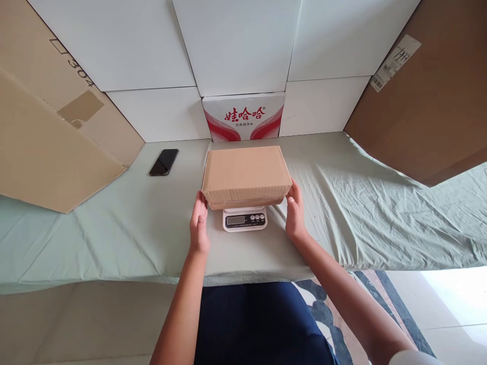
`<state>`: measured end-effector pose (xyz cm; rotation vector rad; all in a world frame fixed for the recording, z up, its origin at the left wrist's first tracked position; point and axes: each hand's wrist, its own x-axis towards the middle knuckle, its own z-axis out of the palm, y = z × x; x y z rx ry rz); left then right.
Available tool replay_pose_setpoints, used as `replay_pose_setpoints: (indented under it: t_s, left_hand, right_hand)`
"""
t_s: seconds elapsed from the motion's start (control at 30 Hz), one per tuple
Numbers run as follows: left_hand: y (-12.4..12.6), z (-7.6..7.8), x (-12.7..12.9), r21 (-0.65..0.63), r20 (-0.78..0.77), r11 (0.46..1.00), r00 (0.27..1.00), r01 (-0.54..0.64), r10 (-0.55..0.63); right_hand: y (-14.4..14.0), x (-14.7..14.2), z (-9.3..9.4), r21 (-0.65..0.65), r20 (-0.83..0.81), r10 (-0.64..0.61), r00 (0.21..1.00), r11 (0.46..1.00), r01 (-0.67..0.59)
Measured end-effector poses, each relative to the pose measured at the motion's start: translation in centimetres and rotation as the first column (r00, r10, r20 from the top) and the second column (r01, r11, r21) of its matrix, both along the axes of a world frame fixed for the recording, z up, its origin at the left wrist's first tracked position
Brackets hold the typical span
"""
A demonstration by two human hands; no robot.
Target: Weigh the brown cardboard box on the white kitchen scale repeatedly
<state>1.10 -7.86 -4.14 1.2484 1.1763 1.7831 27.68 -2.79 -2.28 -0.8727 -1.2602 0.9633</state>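
Note:
A brown cardboard box [246,170], its lid closed, sits on or just above a small white digital kitchen scale [245,221]. The front of the scale juts out below the box, showing its display and several buttons; the rest is hidden. My left hand [199,223] is against the box's left side near the front corner. On the opposite side, my right hand [295,210] presses the right front corner, fingers behind it and thumb toward me. Between them the two hands grip the box. The figures on the display cannot be read.
A black smartphone [164,162] lies left of the box on the pale green cloth [144,223]. Behind stands a white and red carton [244,117] against white panels. Large cardboard sheets flank the table, one at left [49,126] and one at right [429,101].

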Motion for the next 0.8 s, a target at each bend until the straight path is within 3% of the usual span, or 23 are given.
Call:
replay_pose_setpoints:
  t_s: [0.27, 0.57, 0.67, 0.8]
  left_hand:
    - [-0.2, 0.5, 0.4, -0.010, -0.013, 0.999, 0.999, 0.050, -0.050]
    - [0.4, 2.2, 1.2, -0.006, -0.116, 0.999, 0.992, 0.041, -0.041]
    - [2.1, 3.8, 0.8, 0.060, -0.111, 0.996, 0.992, 0.067, -0.060]
    - [7.5, 6.0, 0.1, 0.144, -0.117, 0.986, 0.991, 0.084, -0.068]
  right_hand:
    - [-0.2, -0.1, 0.6, 0.022, -0.070, 0.088, 0.994, 0.996, -0.086]
    - [-1.2, -1.6, 3.2, 0.048, 0.105, 0.118, 0.987, 0.991, -0.124]
    - [1.0, -1.7, 4.7, 0.120, 0.100, 0.109, 0.989, 0.985, -0.121]
    - [6.8, -2.4, 5.9, 0.241, 0.122, 0.046, 0.991, 0.968, -0.074]
